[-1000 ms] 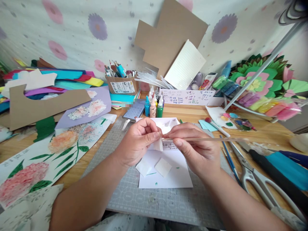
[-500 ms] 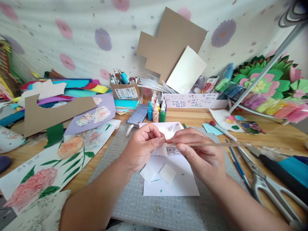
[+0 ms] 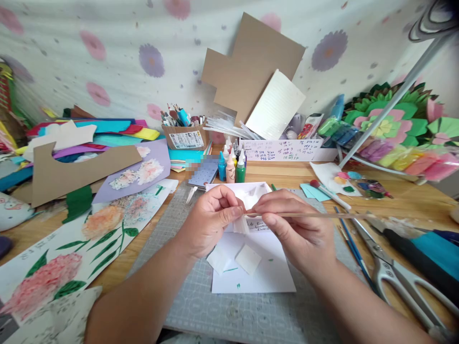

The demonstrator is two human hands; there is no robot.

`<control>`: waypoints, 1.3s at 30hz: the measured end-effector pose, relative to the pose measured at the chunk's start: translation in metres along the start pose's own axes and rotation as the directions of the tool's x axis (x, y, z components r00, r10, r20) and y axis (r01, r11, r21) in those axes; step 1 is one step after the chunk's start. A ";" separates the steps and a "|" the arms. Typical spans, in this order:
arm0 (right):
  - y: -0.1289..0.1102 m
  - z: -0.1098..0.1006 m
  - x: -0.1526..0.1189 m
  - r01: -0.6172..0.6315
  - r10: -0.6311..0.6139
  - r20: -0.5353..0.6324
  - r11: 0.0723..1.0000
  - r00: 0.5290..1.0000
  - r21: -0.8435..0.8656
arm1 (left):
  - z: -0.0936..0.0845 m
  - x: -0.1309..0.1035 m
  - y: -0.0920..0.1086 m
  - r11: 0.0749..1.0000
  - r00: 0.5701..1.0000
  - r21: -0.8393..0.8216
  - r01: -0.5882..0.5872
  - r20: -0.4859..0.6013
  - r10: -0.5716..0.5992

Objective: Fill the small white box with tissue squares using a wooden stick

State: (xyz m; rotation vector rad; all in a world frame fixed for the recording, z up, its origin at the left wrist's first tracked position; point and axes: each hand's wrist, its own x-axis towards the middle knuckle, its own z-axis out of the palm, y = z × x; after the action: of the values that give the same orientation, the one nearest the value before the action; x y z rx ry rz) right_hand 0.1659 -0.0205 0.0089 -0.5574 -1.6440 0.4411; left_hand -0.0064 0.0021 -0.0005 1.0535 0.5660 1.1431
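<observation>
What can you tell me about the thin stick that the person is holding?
The thin stick is long, straight and pale tan, perhaps wood. It lies nearly level above the desk, reaching out to the right. The right hand pinches its left end, where the left hand presses a small white paper piece against it.

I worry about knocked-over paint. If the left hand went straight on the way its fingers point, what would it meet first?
The left hand points right, so it would first meet the right hand, already nearly touching over the small white paper piece. The paint bottles stand farther back, seemingly off that line.
</observation>
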 end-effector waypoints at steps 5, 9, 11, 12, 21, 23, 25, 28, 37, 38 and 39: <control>-0.001 0.000 0.000 0.002 -0.002 0.006 1.000 1.000 -0.002 | 0.000 0.000 0.000 1.000 1.000 -0.002 -0.005 0.007 0.005; -0.001 0.000 0.000 0.006 -0.006 0.007 1.000 1.000 -0.006 | 0.000 0.000 0.001 1.000 1.000 0.002 -0.004 0.001 0.004; -0.001 0.000 0.000 0.009 -0.009 0.009 1.000 1.000 -0.007 | 0.000 0.000 0.001 1.000 1.000 0.004 -0.003 -0.004 0.003; -0.001 0.000 0.000 0.011 -0.010 0.009 1.000 1.000 -0.006 | 0.001 0.001 0.001 1.000 1.000 0.004 -0.001 -0.005 0.001; 0.001 0.000 0.000 0.012 -0.012 0.006 1.000 1.000 0.010 | 0.002 0.000 0.002 1.000 1.000 0.001 0.002 -0.007 -0.002; 0.001 0.000 0.000 0.009 -0.009 0.012 1.000 1.000 0.009 | 0.002 0.000 0.002 1.000 1.000 0.002 0.002 -0.008 -0.002; 0.001 0.000 0.000 0.007 -0.007 0.013 1.000 1.000 0.004 | 0.002 0.000 0.002 1.000 1.000 0.006 0.005 -0.013 -0.005; 0.000 0.000 0.000 0.004 -0.004 0.012 1.000 1.000 -0.004 | 0.002 0.001 0.002 1.000 1.000 0.015 0.004 -0.019 -0.004; 0.001 0.001 0.000 -0.004 0.004 0.020 1.000 1.000 0.009 | 0.003 0.001 0.003 1.000 1.000 0.027 -0.003 -0.027 0.004; 0.001 0.001 0.000 -0.002 0.002 0.021 1.000 1.000 0.004 | 0.003 0.001 0.003 1.000 1.000 0.030 -0.004 -0.031 0.005; 0.001 0.001 0.000 0.000 0.000 0.021 1.000 1.000 -0.001 | 0.003 0.001 0.003 0.999 0.999 0.034 -0.005 -0.034 0.006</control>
State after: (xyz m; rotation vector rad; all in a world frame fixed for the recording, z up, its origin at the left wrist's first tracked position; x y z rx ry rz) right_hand 0.1653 -0.0200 0.0084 -0.5552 -1.6642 0.4478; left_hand -0.0046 0.0018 0.0037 1.0668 0.6115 1.1613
